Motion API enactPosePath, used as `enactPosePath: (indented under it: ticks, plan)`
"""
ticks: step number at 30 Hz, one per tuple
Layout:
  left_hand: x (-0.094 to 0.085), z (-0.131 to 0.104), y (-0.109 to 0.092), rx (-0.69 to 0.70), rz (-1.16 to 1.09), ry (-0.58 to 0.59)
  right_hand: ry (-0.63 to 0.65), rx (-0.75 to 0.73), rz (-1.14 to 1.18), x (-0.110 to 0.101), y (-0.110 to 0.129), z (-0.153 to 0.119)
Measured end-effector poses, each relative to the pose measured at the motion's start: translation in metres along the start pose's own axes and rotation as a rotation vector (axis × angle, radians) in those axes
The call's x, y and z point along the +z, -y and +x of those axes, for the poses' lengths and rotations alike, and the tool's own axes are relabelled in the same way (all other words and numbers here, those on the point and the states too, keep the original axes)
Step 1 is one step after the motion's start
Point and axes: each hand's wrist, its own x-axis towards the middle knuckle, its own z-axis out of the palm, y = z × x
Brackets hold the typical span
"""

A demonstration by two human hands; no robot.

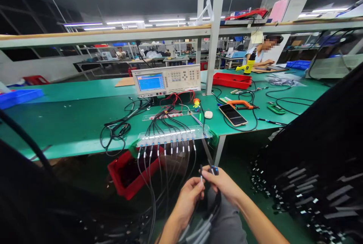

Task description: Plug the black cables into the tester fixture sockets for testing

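Observation:
My left hand (pixel 190 195) is closed in a pinch around a black cable end (pixel 201 174) with a white label. Right beside it, my right hand (pixel 219 181) grips black cables with dark, blue-marked connector ends (pixel 214 169). A bundle of black cables with grey sleeves (pixel 200 232) hangs below my hands over my lap. In front of me, a clear connector strip (pixel 170 137) at the table edge has several black cables plugged in along its front. Those plugs carry blue rings and white labels, and their cables droop toward the floor.
A bench-top test instrument (pixel 167 81) with a lit screen stands on the green table (pixel 85 119). Right of it lie a phone (pixel 233 115), an orange clamp (pixel 241 104) and a red tray (pixel 231 81). A red bin (pixel 127 179) sits underneath. Dark cable masses (pixel 312 168) hang at both sides.

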Motion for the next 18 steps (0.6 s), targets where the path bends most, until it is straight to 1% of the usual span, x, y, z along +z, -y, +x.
enactPosePath:
  ticks: [2, 4, 8, 10, 14, 18]
  plan:
    - [0.002, 0.003, 0.0, -0.004, -0.015, 0.004, 0.0, -0.011, -0.043, 0.003, 0.0, 0.002]
    - [0.001, 0.005, -0.001, -0.01, -0.043, -0.037, -0.066, -0.037, -0.007, 0.004, 0.001, 0.008]
    - [-0.015, 0.007, -0.003, -0.022, -0.122, -0.178, -0.276, -0.11, 0.146, 0.001, 0.014, 0.027]
    - [-0.025, 0.007, -0.002, -0.036, -0.155, -0.225, -0.33, -0.136, 0.211, -0.001, 0.023, 0.038]
    - [-0.042, 0.007, 0.001, -0.074, -0.184, -0.27, -0.357, -0.135, 0.306, -0.001, 0.034, 0.052]
    - [-0.058, 0.001, 0.004, -0.064, -0.193, -0.282, -0.368, -0.122, 0.366, 0.0, 0.039, 0.058]
